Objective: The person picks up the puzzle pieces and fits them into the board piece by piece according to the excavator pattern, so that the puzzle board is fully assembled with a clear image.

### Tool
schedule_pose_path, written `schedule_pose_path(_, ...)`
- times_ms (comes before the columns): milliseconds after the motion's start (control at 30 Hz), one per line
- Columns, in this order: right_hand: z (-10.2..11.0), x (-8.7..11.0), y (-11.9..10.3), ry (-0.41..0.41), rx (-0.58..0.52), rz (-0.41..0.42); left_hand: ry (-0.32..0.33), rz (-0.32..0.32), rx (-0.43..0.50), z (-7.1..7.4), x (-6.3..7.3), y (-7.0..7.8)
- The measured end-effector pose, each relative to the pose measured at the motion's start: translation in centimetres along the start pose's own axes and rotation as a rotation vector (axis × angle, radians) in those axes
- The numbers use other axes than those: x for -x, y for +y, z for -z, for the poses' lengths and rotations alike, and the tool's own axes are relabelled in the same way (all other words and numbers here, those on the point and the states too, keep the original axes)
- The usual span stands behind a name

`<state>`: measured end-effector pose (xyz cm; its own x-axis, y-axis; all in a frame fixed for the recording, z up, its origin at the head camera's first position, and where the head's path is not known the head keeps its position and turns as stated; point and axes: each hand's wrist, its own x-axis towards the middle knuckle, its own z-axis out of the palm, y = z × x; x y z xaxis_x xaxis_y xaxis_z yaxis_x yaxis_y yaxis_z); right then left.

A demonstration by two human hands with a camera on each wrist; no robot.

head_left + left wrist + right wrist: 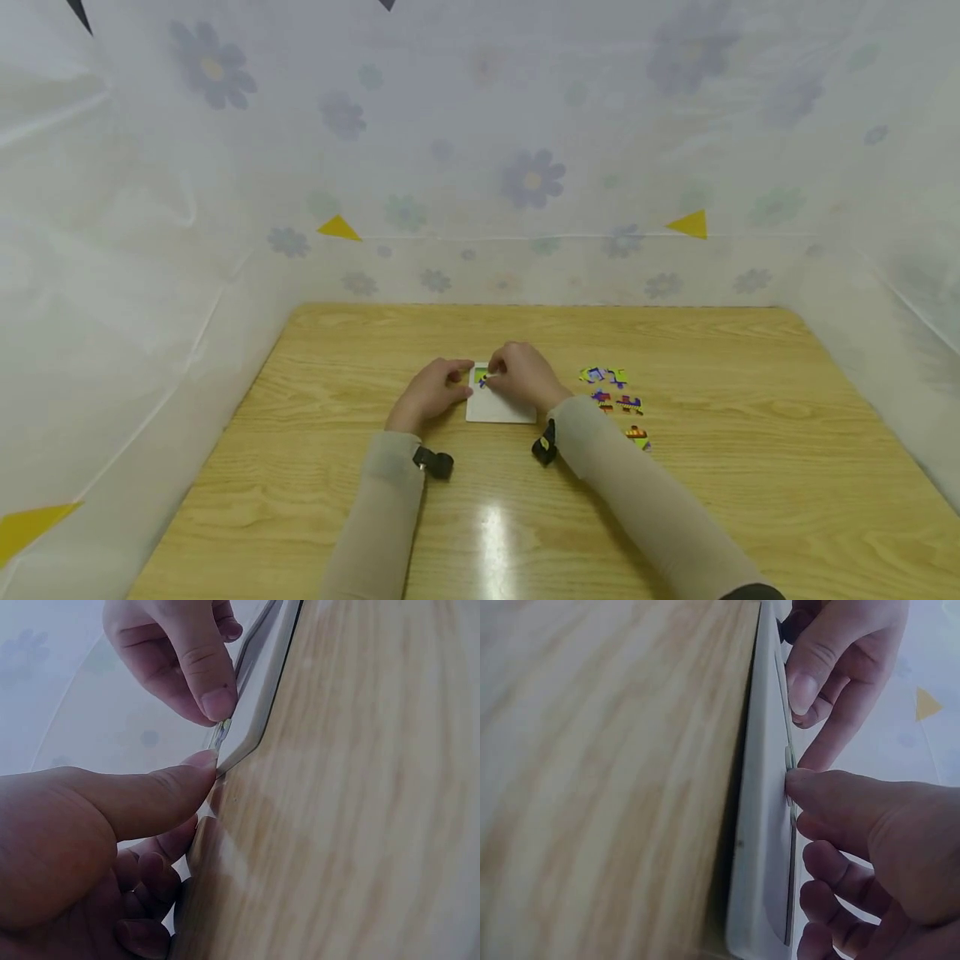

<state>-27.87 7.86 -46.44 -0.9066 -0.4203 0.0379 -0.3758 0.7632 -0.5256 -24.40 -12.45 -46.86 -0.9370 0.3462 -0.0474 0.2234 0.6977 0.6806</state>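
Note:
A white square puzzle tray [491, 410] lies on the table. My left hand [435, 387] is at its left side, with thumb and forefinger spread along the rim and the other fingers bent beside it. From the right, my right hand [522, 375] reaches over the tray and pinches a small jigsaw piece [483, 382] near the upper left corner. Green puzzle print [480, 372] shows in that corner. In the right wrist view, the right thumb and forefinger meet at the piece [789, 757], low over the tray. The right hand hides part of the tray.
Several loose jigsaw pieces [617, 377] lie on the wooden table [300, 500] right of the tray, some partly behind the right forearm. Flowered white sheeting [465, 150] encloses the back and sides. Each wrist carries a black camera [433, 462].

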Motion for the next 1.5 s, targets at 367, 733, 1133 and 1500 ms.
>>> schedule_pose_path(367,2.2,2.0,0.9,0.014,-0.087,-0.010,-0.001,0.028,-0.020,0.1,-0.1,-0.4)
schedule_pose_path(733,4.8,5.4,2.8,0.049,-0.153,-0.040,0.000,0.020,-0.010,0.3,0.2,-0.4)
schedule_pose_path(1133,6.9,8.2,5.8,0.126,-0.140,-0.055,0.010,0.014,-0.012,0.5,0.0,0.1)
schedule_pose_path(1500,8.4,8.9,7.7,0.110,-0.133,-0.096,0.009,0.023,-0.020,0.3,-0.3,-0.5)
